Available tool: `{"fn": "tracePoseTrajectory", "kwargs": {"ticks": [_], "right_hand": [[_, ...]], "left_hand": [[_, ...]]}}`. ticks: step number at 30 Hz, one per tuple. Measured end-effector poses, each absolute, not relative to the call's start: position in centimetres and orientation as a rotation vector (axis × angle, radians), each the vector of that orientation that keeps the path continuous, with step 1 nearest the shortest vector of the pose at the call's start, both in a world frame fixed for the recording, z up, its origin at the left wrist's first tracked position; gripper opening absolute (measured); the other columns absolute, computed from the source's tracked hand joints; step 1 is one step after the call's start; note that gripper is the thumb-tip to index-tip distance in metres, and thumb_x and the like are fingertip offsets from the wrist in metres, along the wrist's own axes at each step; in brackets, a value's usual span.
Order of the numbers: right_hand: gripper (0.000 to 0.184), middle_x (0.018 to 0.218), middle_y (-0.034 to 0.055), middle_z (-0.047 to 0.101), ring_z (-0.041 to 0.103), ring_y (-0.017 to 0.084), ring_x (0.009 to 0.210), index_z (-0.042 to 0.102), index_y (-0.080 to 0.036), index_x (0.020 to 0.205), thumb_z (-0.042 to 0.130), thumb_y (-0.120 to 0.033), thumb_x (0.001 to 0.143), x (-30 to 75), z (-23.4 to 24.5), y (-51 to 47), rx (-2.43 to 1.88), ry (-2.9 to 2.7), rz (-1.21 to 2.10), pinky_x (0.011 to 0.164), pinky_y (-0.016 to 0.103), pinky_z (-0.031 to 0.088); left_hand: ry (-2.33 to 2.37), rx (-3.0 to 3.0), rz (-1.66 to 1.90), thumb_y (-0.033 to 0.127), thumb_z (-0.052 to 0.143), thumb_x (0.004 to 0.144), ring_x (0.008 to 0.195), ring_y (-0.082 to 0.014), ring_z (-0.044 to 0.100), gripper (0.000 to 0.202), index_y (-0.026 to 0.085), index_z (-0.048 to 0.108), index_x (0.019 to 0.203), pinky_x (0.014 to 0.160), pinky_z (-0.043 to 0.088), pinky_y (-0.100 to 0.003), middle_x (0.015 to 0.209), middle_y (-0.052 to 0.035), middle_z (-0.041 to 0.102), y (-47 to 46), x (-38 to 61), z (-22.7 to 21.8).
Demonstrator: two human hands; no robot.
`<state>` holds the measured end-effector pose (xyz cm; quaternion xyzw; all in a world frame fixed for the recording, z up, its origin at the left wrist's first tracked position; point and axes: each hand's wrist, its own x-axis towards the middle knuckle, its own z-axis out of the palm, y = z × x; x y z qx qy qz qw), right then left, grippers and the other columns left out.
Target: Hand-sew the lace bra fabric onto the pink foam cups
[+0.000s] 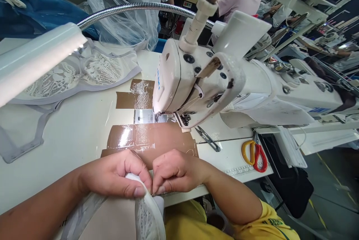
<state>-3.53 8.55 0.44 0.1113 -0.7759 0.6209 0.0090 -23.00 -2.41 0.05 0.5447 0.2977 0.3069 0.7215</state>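
Observation:
A pale bra [146,214] with white lace and a beige cup lies below my hands at the table's front edge. My left hand [123,176] is closed on its upper edge, the thumb pressing on the light border. Right beside it, my right hand [175,172] is closed in a pinch at that same edge. Whatever sits between its fingertips is too small to make out. Just beyond both hands is the sewing machine [174,79], its needle area over a metal plate [144,116] and brown tape [123,135].
Another white lace bra [103,68] lies at the left, beneath a white lamp [42,60] on a bendable arm. Thread snips [207,139] and red-and-yellow scissors [254,154] lie at the right. A ruler strip [238,171] runs along the front edge. Other people work beyond the machine.

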Motion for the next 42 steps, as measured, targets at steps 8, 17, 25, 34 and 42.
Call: {"fn": "tracePoseTrajectory", "kwargs": {"ticks": [8, 17, 25, 34, 42], "right_hand": [[0.043, 0.071, 0.0084, 0.060, 0.055, 0.013, 0.072, 0.066, -0.009, 0.085, 0.043, -0.044, 0.096, -3.6, -0.3, 8.6, 0.384, -2.411, 1.976, 0.069, 0.022, 0.047], [0.023, 0.074, 0.0079, 0.062, 0.054, 0.012, 0.072, 0.066, -0.009, 0.083, 0.052, -0.025, 0.093, -3.4, 0.1, 8.4, 0.398, -2.415, 1.821, 0.069, 0.020, 0.047], [0.025, 0.075, 0.0076, 0.062, 0.055, 0.013, 0.074, 0.064, -0.011, 0.086, 0.048, -0.028, 0.095, -3.1, 0.1, 8.5, 0.363, -2.505, 1.779, 0.070, 0.022, 0.047], [0.024, 0.072, 0.0055, 0.063, 0.056, 0.011, 0.065, 0.066, -0.011, 0.079, 0.057, -0.031, 0.090, -3.5, 0.2, 8.5, 0.220, -2.348, 1.841, 0.063, 0.020, 0.047], [0.014, 0.071, 0.0025, 0.064, 0.058, 0.011, 0.063, 0.067, -0.014, 0.077, 0.064, -0.025, 0.085, -3.4, 0.4, 8.1, -0.152, -2.310, 1.664, 0.062, 0.020, 0.047]], "left_hand": [[0.620, 1.215, 0.689, 0.038, 0.060, 0.083, 0.058, -0.0154, 0.051, 0.032, 0.009, 0.073, 0.088, 0.055, 0.040, -0.024, 0.066, -0.0062, 0.062, -2.3, -22.9, 0.0], [0.679, 1.204, 0.669, 0.040, 0.061, 0.082, 0.057, -0.0141, 0.046, 0.033, 0.009, 0.071, 0.086, 0.052, 0.037, -0.024, 0.064, -0.0043, 0.058, -2.6, -23.0, -0.2], [0.693, 1.139, 0.651, 0.036, 0.061, 0.083, 0.054, -0.0118, 0.041, 0.028, 0.011, 0.070, 0.086, 0.050, 0.033, -0.022, 0.062, -0.0007, 0.052, -2.6, -23.0, -0.1], [0.742, 1.096, 0.630, 0.035, 0.062, 0.083, 0.057, -0.0124, 0.042, 0.024, 0.013, 0.072, 0.088, 0.052, 0.032, -0.023, 0.064, -0.0001, 0.053, -2.8, -23.3, 0.4], [0.950, 1.099, 0.724, 0.031, 0.059, 0.086, 0.061, -0.0120, 0.042, 0.020, 0.014, 0.069, 0.084, 0.056, 0.034, -0.021, 0.068, 0.0011, 0.055, -2.5, -23.2, 1.4]]}}
